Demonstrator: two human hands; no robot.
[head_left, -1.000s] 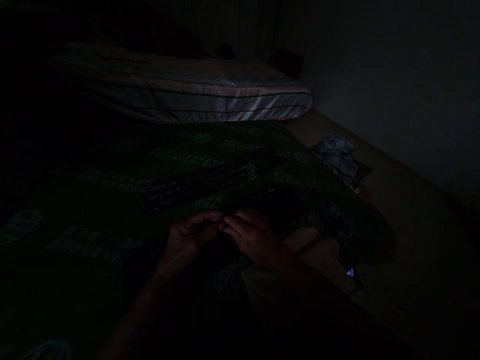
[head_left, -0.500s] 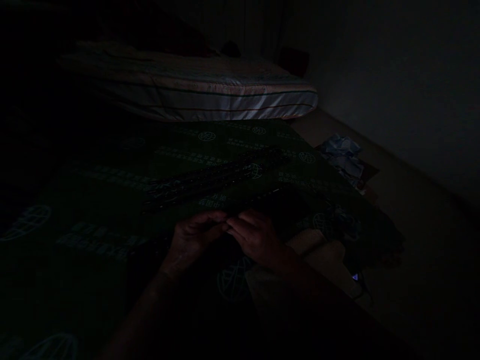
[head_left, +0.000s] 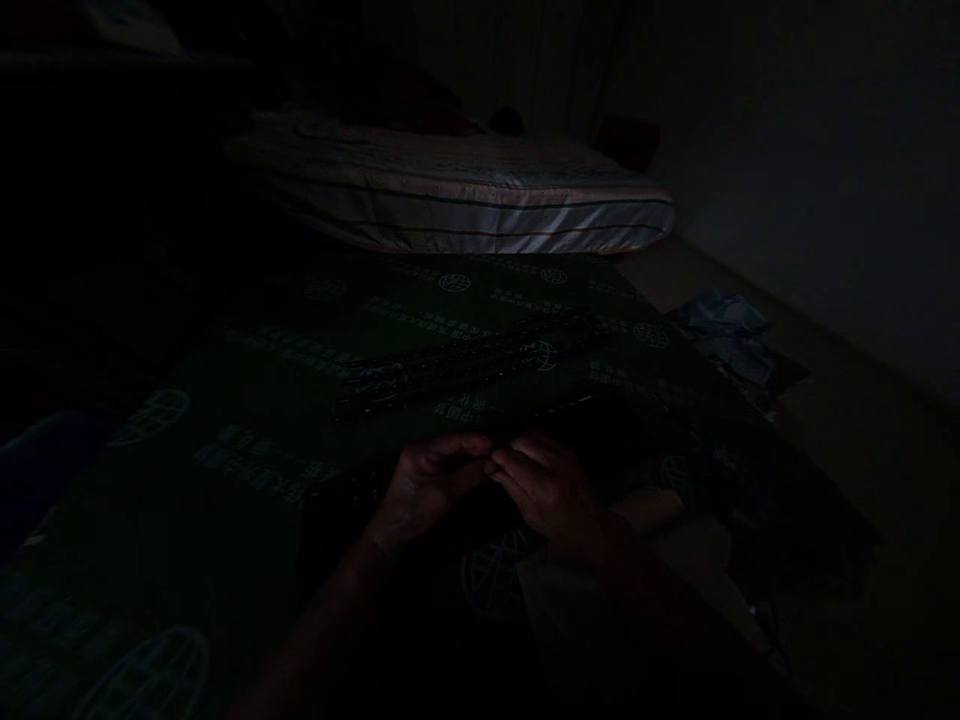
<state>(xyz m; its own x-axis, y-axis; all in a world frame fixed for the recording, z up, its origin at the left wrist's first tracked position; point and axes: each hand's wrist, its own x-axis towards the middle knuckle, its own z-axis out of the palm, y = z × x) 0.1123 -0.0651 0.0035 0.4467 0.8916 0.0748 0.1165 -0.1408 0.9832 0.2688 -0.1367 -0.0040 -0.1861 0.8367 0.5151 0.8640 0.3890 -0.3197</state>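
The room is very dark. My left hand and my right hand meet fingertip to fingertip just above a dark green printed sheet spread on the floor. Both hands have their fingers curled and pinched together on something too small and dark to name. Just beyond my fingers lies a long dark strip of beaded or sequinned fabric, running diagonally across the sheet.
A striped mattress lies on the floor behind the sheet. A crumpled pale blue cloth sits on the bare floor at the right, near the wall. A dark heap rests at the sheet's right edge.
The view has shifted so everything sits further right and slightly lower in frame. My hands keep the same pinched pose together.
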